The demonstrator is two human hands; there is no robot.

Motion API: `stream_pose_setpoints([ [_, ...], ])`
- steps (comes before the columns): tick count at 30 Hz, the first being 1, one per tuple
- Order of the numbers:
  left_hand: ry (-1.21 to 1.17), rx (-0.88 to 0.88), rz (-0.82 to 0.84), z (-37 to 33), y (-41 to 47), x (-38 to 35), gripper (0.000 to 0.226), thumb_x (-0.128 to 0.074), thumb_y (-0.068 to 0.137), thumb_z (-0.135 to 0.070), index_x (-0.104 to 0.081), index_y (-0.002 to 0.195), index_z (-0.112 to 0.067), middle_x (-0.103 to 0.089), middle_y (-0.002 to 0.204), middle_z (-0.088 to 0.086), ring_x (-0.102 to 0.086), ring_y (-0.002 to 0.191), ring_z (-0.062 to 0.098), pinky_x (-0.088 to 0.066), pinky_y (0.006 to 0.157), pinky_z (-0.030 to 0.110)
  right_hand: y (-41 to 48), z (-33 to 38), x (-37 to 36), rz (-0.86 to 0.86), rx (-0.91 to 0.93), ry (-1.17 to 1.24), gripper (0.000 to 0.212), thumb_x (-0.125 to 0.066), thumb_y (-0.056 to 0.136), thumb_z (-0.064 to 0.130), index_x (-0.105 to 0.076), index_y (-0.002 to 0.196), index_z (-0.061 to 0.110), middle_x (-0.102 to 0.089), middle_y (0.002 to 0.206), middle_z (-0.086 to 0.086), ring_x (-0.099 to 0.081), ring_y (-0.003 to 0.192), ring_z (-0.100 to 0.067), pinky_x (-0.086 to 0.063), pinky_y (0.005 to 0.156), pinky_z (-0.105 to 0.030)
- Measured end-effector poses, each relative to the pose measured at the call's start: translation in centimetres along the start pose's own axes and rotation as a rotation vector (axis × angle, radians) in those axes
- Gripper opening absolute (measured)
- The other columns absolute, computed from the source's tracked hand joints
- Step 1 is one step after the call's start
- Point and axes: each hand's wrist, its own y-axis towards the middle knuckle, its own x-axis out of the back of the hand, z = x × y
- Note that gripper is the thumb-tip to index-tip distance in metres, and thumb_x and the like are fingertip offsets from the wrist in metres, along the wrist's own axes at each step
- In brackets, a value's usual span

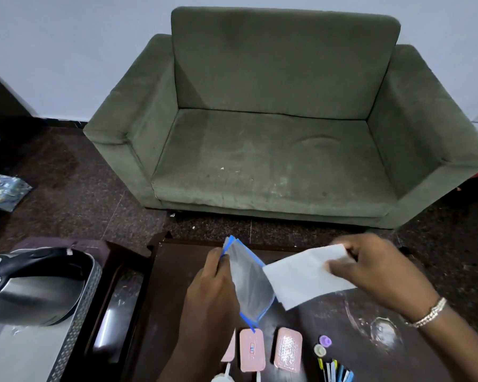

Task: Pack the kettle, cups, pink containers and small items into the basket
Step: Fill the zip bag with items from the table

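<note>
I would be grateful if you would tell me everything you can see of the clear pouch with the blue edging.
The pouch is a flat, see-through plastic sleeve, greyish, trimmed in blue along its edges. The left hand pinches its upper edge, so it hangs tilted above the dark table, its lower corner just over a pink container. A white paper in the right hand overlaps its other side.

one kettle [33, 293], one basket [75, 312], three pink containers [251, 350], two small caps [325, 341], one pouch [249, 282], one paper sheet [301, 274].
</note>
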Motion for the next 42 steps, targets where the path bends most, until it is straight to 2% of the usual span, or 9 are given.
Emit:
stream_pose_setpoints([
  [4, 0.099, 0.014, 0.018, 0.9, -0.4, 0.6, 0.030, -0.051, 0.095, -0.017, -0.057, 0.122, -0.028, -0.043, 0.145, -0.016, -0.054, 0.122, 0.004, -0.048, 0.088, 0.020, 1.7, -2.9, 0.4, -0.095, -0.003, 0.003, 0.025, -0.075, 0.080, 0.007, -0.080, 0.079, 0.032, -0.069, 0.061, 0.018, -0.062, 0.066, 0.005, -0.044, 0.060, -0.009],
  [9, 0.019, 0.101, -0.011, 1.3, -0.8, 1.6, 0.030, -0.062, 0.085, 0.006, -0.066, 0.111, -0.008, -0.056, 0.132, -0.001, -0.071, 0.094, 0.022, -0.055, 0.072, 0.038, 4.6, -6.1, -4.2, -0.163, -0.125, 0.180, 0.027, -0.074, 0.079, -0.004, -0.083, 0.083, 0.022, -0.068, 0.064, 0.025, -0.057, 0.064, 0.023, -0.039, 0.062, 0.001],
  [15, -0.021, 0.104, -0.016, 1.3, -1.1, 1.7, 0.030, -0.063, 0.084, 0.008, -0.069, 0.110, -0.005, -0.059, 0.130, 0.002, -0.072, 0.093, 0.024, -0.057, 0.071, 0.044, 8.2, -7.5, -10.1, -0.059, -0.268, 0.159, 0.028, -0.065, 0.077, -0.006, -0.082, 0.089, 0.013, -0.068, 0.067, -0.003, -0.069, 0.080, -0.018, -0.037, 0.055, -0.009],
  [18, -0.042, 0.100, -0.029, 1.4, -1.1, 1.7, 0.030, -0.067, 0.081, 0.012, -0.069, 0.106, -0.002, -0.062, 0.125, 0.006, -0.073, 0.084, 0.029, -0.058, 0.067, 0.048, 9.8, -8.0, -12.1, -0.007, -0.403, 0.151, 0.030, -0.060, 0.076, -0.003, -0.080, 0.094, 0.009, -0.069, 0.081, -0.016, -0.071, 0.087, -0.028, -0.043, 0.062, -0.018],
  [24, -0.046, 0.085, -0.049, 1.7, -0.8, 1.5, 0.023, -0.064, 0.083, 0.009, -0.066, 0.100, -0.008, -0.060, 0.120, 0.001, -0.071, 0.079, 0.027, -0.056, 0.066, 0.046, 12.5, -7.8, -14.0, -0.023, -0.541, 0.100, 0.024, -0.060, 0.078, 0.004, -0.074, 0.098, 0.001, -0.072, 0.103, -0.026, -0.072, 0.094, -0.032, -0.058, 0.081, -0.035],
  [27, -0.036, 0.080, -0.059, 2.0, -0.7, 1.5, 0.022, -0.063, 0.084, 0.006, -0.064, 0.097, -0.012, -0.058, 0.120, -0.004, -0.069, 0.081, 0.022, -0.054, 0.066, 0.037, 12.8, -8.0, -13.8, -0.041, -0.550, 0.078, 0.003, -0.062, 0.074, 0.006, -0.064, 0.073, 0.008, -0.072, 0.100, -0.026, -0.070, 0.078, -0.029, -0.049, 0.067, -0.027],
  [29, -0.038, 0.079, -0.054, 2.2, -0.8, 1.5, 0.023, -0.064, 0.084, 0.006, -0.064, 0.098, -0.013, -0.058, 0.120, -0.005, -0.069, 0.082, 0.021, -0.054, 0.066, 0.037, 12.9, -8.6, -13.9, -0.054, -0.568, 0.064, 0.008, -0.063, 0.071, 0.008, -0.056, 0.066, 0.010, -0.072, 0.095, -0.026, -0.070, 0.082, -0.033, -0.044, 0.065, -0.026],
  [34, -0.045, 0.074, -0.041, 2.3, -0.8, 1.0, 0.027, -0.065, 0.081, 0.009, -0.066, 0.101, -0.009, -0.059, 0.120, 0.000, -0.071, 0.078, 0.026, -0.056, 0.064, 0.043, 13.2, -9.1, -15.2, -0.002, -0.582, 0.037, 0.030, -0.064, 0.073, 0.008, -0.067, 0.100, -0.002, -0.069, 0.109, -0.027, -0.068, 0.099, -0.037, -0.054, 0.080, -0.035],
  [42, -0.043, 0.071, -0.051, 1.9, -0.8, 0.5, 0.017, -0.059, 0.092, -0.004, -0.063, 0.106, -0.013, -0.053, 0.125, -0.007, -0.068, 0.085, 0.024, -0.053, 0.067, 0.038, 13.4, -9.1, -18.8, 0.036, -0.539, 0.032, 0.031, -0.067, 0.082, 0.012, -0.063, 0.112, 0.003, -0.060, 0.122, -0.024, -0.063, 0.106, -0.041, -0.055, 0.088, -0.040],
])
